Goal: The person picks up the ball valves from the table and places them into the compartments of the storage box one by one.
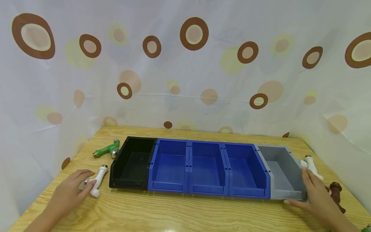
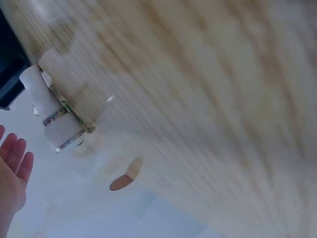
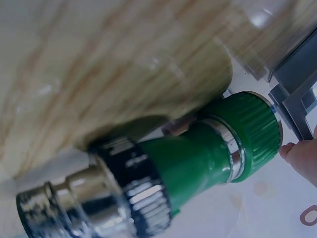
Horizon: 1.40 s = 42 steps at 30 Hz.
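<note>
In the head view my left hand (image 1: 68, 193) is beside a white tap (image 1: 99, 180), its fingers extended around the near side; in the left wrist view a gap shows between hand (image 2: 12, 173) and tap (image 2: 44, 96). My right hand (image 1: 318, 196) touches the front right corner of a grey bin (image 1: 281, 194), thumb along the front edge and fingers fairly straight against the right side. The right wrist view shows fingertips at the grey bin (image 3: 297, 74). The grey bin ends a row with three blue bins (image 1: 208, 190) and a black bin (image 1: 128, 183).
A green tap (image 1: 107, 149) lies left of the black bin. Right of the grey bin are another white tap (image 1: 311, 166) and a brown tap (image 1: 336, 193). A green tap (image 3: 193, 158) with a metal end is close to the right wrist camera. Patterned cloth (image 1: 174, 64) hangs behind the table.
</note>
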Motion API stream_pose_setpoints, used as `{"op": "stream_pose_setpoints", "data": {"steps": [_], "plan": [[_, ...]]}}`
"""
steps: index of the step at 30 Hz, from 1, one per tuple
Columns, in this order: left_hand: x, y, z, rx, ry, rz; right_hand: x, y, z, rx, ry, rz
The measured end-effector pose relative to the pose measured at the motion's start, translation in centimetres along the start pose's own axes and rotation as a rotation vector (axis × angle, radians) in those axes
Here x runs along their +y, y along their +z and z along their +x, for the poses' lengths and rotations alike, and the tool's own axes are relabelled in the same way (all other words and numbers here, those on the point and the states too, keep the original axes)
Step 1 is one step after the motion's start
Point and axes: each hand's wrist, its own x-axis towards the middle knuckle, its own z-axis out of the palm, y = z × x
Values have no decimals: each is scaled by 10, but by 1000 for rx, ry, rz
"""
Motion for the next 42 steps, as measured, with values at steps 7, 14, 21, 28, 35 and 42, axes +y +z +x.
{"op": "stream_pose_setpoints", "data": {"steps": [7,14,21,28,35,42], "plan": [[-20,0,-4,-35,14,20,1,-2,1,-27,14,15],[-33,0,-8,-79,33,21,3,-2,2,-32,23,-9],[-42,1,-11,-88,30,45,4,-1,2,-27,15,9],[-48,1,-15,-139,7,65,4,-3,3,-56,32,22],[-50,2,-14,-184,5,75,3,-4,3,-60,54,-30],[-49,-2,-10,-331,-66,37,1,-6,5,-68,45,-21]]}}
